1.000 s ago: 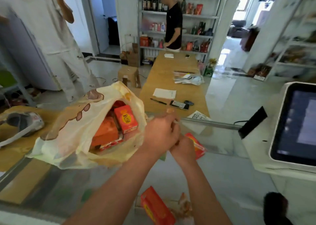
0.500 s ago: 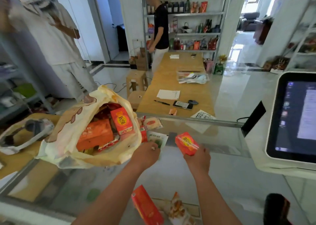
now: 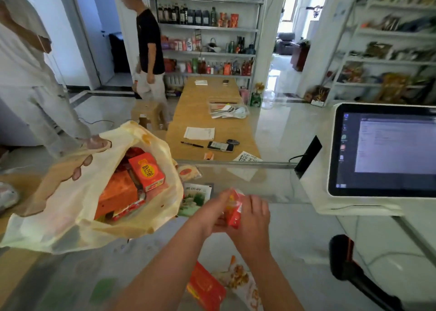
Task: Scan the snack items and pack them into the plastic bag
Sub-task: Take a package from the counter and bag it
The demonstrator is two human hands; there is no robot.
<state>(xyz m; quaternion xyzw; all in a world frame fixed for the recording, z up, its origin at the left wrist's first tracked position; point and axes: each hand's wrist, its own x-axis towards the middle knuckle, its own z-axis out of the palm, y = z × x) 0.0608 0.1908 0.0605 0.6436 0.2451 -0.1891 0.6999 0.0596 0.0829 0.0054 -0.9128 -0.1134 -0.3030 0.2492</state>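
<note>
Both hands on red snack pack [image 3: 233, 212]: left hand [image 3: 211, 215] grips left side, right hand [image 3: 253, 218] wraps right side. Pack roughly upright above glass counter [image 3: 295, 240]. Plastic bag [image 3: 59, 228] mouth lies left; left hand nearer. Judging leftward drop-in.

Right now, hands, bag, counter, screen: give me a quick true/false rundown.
1. The left hand and right hand both hold one red packet. True.
2. The plastic bag is empty. False: orange and red boxes sit inside it.
3. The bag lies unheld on the counter. False: another person's hand grips its rim and holds it open.
4. A green-and-white packet lies on the counter between the bag and the hands. True.
5. The screen on the right is dark. False: it is lit and shows a window.
</note>
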